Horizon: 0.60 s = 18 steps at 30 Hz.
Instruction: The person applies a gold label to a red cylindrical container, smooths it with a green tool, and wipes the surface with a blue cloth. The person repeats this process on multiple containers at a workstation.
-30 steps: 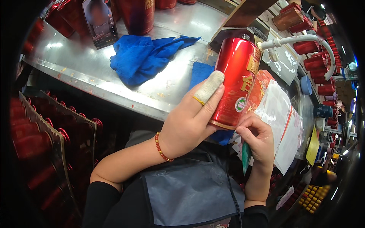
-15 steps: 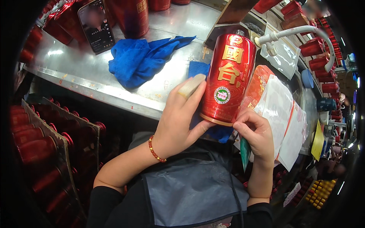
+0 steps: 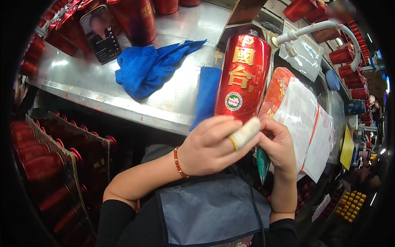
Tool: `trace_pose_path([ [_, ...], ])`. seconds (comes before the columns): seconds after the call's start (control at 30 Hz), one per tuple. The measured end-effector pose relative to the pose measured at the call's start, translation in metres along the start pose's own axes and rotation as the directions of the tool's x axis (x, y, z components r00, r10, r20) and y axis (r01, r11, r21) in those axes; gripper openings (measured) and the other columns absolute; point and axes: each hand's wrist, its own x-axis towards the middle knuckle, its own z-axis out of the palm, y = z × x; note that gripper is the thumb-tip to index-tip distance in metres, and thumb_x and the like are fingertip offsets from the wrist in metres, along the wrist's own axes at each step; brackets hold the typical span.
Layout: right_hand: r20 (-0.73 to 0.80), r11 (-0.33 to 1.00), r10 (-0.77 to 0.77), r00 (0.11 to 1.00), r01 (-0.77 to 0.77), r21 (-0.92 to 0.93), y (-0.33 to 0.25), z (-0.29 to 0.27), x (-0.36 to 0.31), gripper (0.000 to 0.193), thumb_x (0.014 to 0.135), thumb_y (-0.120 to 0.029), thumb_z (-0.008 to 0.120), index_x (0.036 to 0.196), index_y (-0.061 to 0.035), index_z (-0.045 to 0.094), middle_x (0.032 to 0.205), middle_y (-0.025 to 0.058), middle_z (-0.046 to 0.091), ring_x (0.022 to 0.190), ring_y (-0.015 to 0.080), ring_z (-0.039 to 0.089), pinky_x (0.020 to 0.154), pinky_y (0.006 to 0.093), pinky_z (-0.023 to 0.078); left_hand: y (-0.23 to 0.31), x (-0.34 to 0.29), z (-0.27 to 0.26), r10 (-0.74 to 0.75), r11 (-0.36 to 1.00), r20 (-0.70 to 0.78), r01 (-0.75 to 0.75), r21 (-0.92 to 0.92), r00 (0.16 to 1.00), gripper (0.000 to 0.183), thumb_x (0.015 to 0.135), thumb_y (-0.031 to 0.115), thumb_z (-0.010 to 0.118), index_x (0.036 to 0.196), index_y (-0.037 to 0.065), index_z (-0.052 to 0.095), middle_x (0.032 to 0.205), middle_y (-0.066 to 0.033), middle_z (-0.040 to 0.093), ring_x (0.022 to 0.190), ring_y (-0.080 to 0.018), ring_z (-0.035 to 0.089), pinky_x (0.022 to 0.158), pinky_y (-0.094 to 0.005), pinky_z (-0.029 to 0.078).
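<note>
A red bottle (image 3: 242, 74) with raised gold characters and a round green-and-white sticker lies with its neck pointing away from me. A blue cloth (image 3: 207, 96) shows along its left side. My left hand (image 3: 218, 144), with an off-white finger cot on one finger, reaches across the bottle's near end, hiding its base. Its closed fingers meet the fingertips of my right hand (image 3: 277, 142), which are pinched together; what they hold is hidden. Below my right palm a green pointed thing (image 3: 262, 164) sticks out, its upper part covered by the hand.
A crumpled blue cloth (image 3: 142, 72) and a propped phone (image 3: 101, 35) are on the metal table (image 3: 164, 105). Several red bottles (image 3: 133, 20) stand behind. On the right are plastic-covered sheets (image 3: 300, 119) and a white pipe (image 3: 314, 31). Divided crates of red bottles (image 3: 45, 160) stand lower left.
My left hand has left the bottle's left side and moved right to my right hand's fingertips. More of the cloth beside the bottle shows. My right hand has hardly moved.
</note>
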Motion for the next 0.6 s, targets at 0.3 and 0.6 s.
trace_pose_path([
  [0.3,-0.009,0.996,0.001,1.0,-0.001,-0.094,-0.011,-0.008,-0.008,0.011,0.092,-0.003,0.075,0.085,0.0003,0.067,0.092,0.002,0.06,0.079,0.0064,0.054,0.07,0.0217,0.043,-0.011,0.012,-0.013,-0.339,0.934,0.062,0.344,-0.1,0.939,0.077,0.068,0.016,0.086,0.139,0.001,0.061,0.145,-0.0177,0.055,0.13,-0.0368,0.055,0.107,-0.0422,0.05],
  [0.6,-0.006,0.991,-0.024,1.0,0.023,-0.13,-0.005,-0.004,-0.001,0.011,0.092,-0.004,0.076,0.088,0.0002,0.067,0.092,0.001,0.06,0.076,0.0055,0.055,0.067,0.0209,0.043,-0.013,-0.005,-0.015,-0.478,0.848,0.057,0.478,-0.231,0.876,0.076,0.076,0.025,0.088,0.142,0.0,0.058,0.143,-0.0205,0.056,0.124,-0.0391,0.058,0.102,-0.042,0.05],
])
